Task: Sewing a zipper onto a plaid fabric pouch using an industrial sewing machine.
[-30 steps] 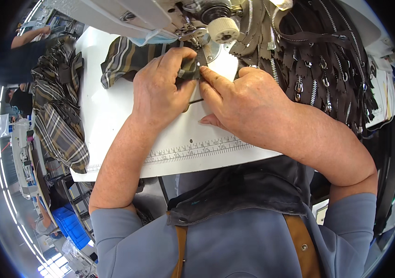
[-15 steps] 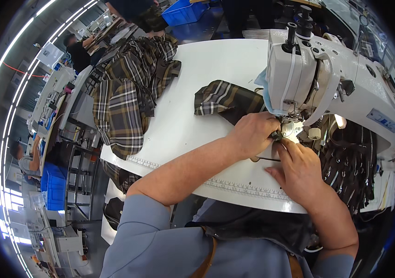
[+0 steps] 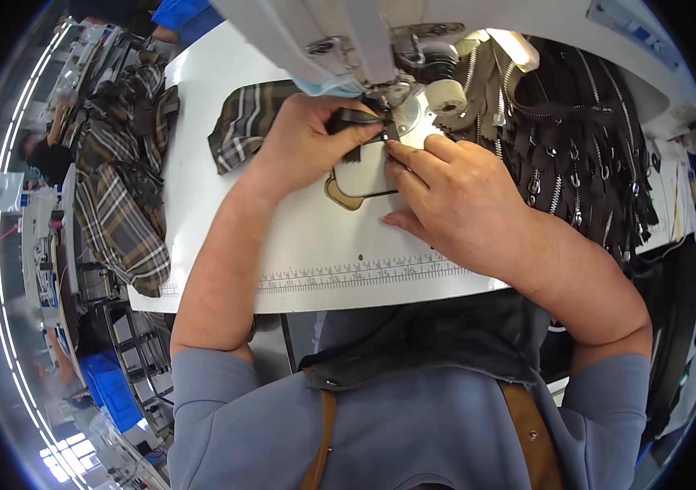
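My left hand (image 3: 307,143) is closed, thumb and finger pinching a folded dark zipper (image 3: 356,118) just beside the sewing machine's needle area. A small metal glint shows on it. My right hand (image 3: 462,196) rests on the white table, its bent fingertips pressing at the zipper's near end and its thumb spread apart. A plaid cloth piece (image 3: 242,122) lies left of my left hand, partly behind it. Between my hands sits a tan, dark-rimmed loop-shaped piece (image 3: 342,196), with a thin dark line running under my right hand. The needle itself is hidden.
The white sewing machine (image 3: 340,41) stands over the far side of the table (image 3: 201,77). Several dark metal-toothed zippers (image 3: 576,163) are heaped at right. A plaid garment pile (image 3: 123,188) hangs at the left edge. A ruler scale (image 3: 348,273) runs along the near edge.
My view has shifted closer to the machine, so everything appears further left and higher. My left hand has drawn back toward me slightly, and the tan piece is now more exposed.
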{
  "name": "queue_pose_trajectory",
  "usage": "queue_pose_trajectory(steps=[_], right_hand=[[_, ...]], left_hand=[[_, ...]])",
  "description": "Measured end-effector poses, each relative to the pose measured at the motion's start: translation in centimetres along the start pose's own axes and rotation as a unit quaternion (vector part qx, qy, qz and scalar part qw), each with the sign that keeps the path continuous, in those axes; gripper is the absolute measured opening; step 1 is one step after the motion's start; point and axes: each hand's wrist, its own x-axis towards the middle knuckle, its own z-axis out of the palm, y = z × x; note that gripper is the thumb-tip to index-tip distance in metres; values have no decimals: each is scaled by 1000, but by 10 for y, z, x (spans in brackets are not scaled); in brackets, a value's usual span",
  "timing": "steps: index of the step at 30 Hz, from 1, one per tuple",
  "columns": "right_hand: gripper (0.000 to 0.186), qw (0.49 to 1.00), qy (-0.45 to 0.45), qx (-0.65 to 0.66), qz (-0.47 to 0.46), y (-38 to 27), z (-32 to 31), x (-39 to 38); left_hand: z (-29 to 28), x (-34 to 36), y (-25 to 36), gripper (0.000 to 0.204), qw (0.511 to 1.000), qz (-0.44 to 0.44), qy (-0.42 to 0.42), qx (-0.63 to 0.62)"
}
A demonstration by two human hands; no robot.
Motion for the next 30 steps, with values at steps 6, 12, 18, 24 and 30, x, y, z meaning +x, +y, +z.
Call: queue_pose_trajectory(steps=[6, 12, 18, 24, 30], right_hand=[[38, 999, 24, -34, 0, 1, 5, 0], [49, 999, -32, 4, 25, -2, 1, -3], [36, 999, 12, -40, 1, -1, 4, 0], [37, 1000, -7, -9, 9, -3, 2, -2], [55, 999, -48, -2, 16, -3, 2, -2]], left_hand=[[3, 1, 0, 17, 997, 28, 19, -72], [8, -7, 12, 17, 996, 26, 18, 85], [16, -10, 22, 18, 973, 150, 16, 177], [33, -26, 28, 35, 914, 205, 65, 343], [23, -25, 26, 34, 943, 195, 60, 262]])
